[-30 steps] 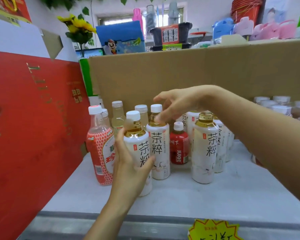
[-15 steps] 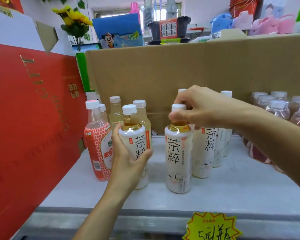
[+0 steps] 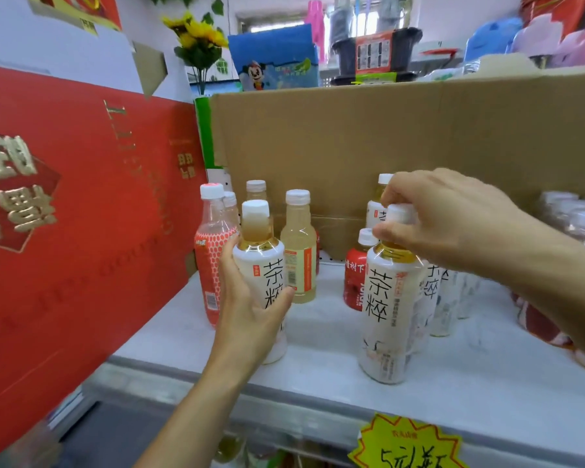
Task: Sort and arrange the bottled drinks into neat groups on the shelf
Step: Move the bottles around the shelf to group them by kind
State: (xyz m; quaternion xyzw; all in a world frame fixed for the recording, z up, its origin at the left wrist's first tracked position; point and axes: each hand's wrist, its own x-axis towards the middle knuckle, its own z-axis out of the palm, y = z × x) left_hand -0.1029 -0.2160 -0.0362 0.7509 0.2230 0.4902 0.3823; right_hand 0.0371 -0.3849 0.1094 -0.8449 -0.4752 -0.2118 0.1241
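A yellow price tag (image 3: pixel 407 444) hangs off the front edge of the shelf (image 3: pixel 318 336), right of centre. Just above it, near that front edge, stands the front tea bottle (image 3: pixel 385 315); the right hand (image 3: pixel 446 224) comes down on it from above, fingers curled round its white cap. Further left, the left hand (image 3: pixel 250 315) is wrapped round the body of the left tea bottle (image 3: pixel 264 265), thumb on the label. Whether its base rests on the shelf I cannot tell. Behind it a pale yellow bottle (image 3: pixel 298 258) and a red netted bottle (image 3: pixel 211 258) stand by the left edge. A small red juice bottle (image 3: pixel 353 275) sits just behind the front tea bottle. A cardboard box (image 3: pixel 385 136) walls the back edge
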